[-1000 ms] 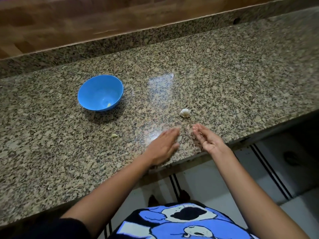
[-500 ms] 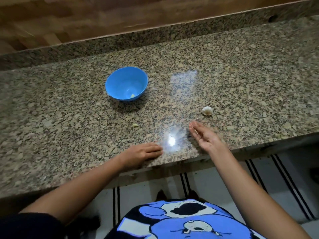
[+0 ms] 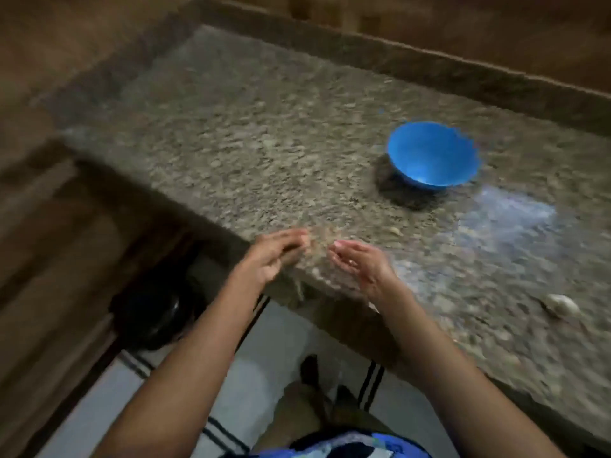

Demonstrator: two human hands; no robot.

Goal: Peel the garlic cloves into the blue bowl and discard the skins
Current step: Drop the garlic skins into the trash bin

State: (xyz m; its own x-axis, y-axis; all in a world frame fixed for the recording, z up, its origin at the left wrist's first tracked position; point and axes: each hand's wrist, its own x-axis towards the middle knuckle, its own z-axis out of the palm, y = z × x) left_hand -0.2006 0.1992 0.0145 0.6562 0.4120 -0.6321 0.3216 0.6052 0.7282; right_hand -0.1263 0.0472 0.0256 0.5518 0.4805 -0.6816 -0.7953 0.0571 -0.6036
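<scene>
1. The blue bowl (image 3: pixel 429 150) stands upright toward the far right of the speckled worktop (image 3: pixel 264 143).
2. A whitish garlic piece (image 3: pixel 562 305), blurred, lies by the near edge at the right, well apart from the bowl.
3. The left hand (image 3: pixel 274 256) and right hand (image 3: pixel 358 266) hover over the near left corner, close together but not touching.
4. Left grip is loose, with the fingers extended. Right grip is loose, with the palm cupped upward.

**Blue Bowl on Speckled Granite**

The bowl (image 3: pixel 439 150) is plain bright blue. The surface (image 3: pixel 264 143) under it is granite speckled grey, tan and black. Nearer than the bowl lies a whitish garlic piece (image 3: pixel 562 304). Nearer still are a white floor (image 3: pixel 264 352) with black stripes and a blue, black and white patterned garment (image 3: pixel 330 446).
</scene>
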